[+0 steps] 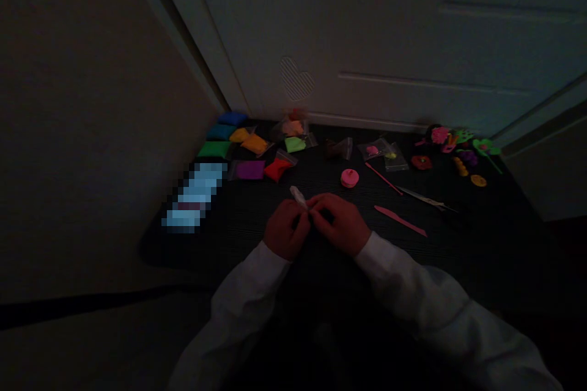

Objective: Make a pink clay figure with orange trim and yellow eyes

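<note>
Near the middle of the dark table, my left hand (287, 229) and my right hand (340, 222) meet with fingers pinched together. Between them is a small, pale, crumpled plastic bag (298, 197), its end poking up past the fingertips. What the bag contains is too dim to make out. A round pink piece (350, 178) rests just beyond my right hand. To that hand's right lie a pink plastic knife (400, 221), a thin pink stick tool (384, 179) and a pair of scissors (424, 198).
Bags of coloured clay, among them purple (250, 170), red (277, 169) and green (214, 149), line the back left. A lit, blurred-out screen (196, 197) lies at the left edge. Shaped clay flowers (440, 135) sit back right, before a white panelled door (367, 36).
</note>
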Available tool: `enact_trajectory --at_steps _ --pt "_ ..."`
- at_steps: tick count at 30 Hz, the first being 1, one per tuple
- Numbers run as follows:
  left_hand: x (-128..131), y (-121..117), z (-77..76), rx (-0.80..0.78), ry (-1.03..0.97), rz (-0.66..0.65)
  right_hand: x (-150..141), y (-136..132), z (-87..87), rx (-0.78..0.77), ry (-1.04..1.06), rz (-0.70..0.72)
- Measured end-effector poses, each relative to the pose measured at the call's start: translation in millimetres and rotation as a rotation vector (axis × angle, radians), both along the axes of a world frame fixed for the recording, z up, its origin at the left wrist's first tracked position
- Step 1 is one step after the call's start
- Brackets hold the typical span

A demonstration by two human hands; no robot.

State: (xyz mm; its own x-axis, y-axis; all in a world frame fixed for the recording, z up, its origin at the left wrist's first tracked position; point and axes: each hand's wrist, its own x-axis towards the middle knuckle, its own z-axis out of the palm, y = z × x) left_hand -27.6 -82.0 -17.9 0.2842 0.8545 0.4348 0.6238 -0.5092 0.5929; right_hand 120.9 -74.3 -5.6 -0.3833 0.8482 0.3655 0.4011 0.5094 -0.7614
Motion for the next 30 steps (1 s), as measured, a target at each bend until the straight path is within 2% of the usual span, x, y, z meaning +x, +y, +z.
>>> enact_trajectory --at_steps 12,16,21,24,27,30 --pt "-1.9 -2.3 0.9 -0.051 -0.116 -0.107 3.6 -0.6 3.2 -0.031 0.003 -0.064" --pt "-1.3 -3.1 1.6 -0.066 -0.114 -0.047 3.7 -1.3 3.4 -0.051 -0.018 -0.082" --pt "1.1 -3.4 0.6 -0.043 -0.064 0.038 4.1 -1.3 -3.3 -0.086 -0.053 -0.212" --pt "0.2 -4.1 -0.4 -0.029 -0.034 0.024 4.6 -0.4 -4.9 -0.092 -0.047 -0.249" --pt "-2.4 -4.3 -0.6 0.062 -0.061 0.026 4.9 0.4 -1.9 -0.08 -0.028 -0.207" --pt "-3.8 -2.6 0.2 0.19 -0.044 0.132 6.5 0.2 2.3 -0.071 -0.001 -0.159"
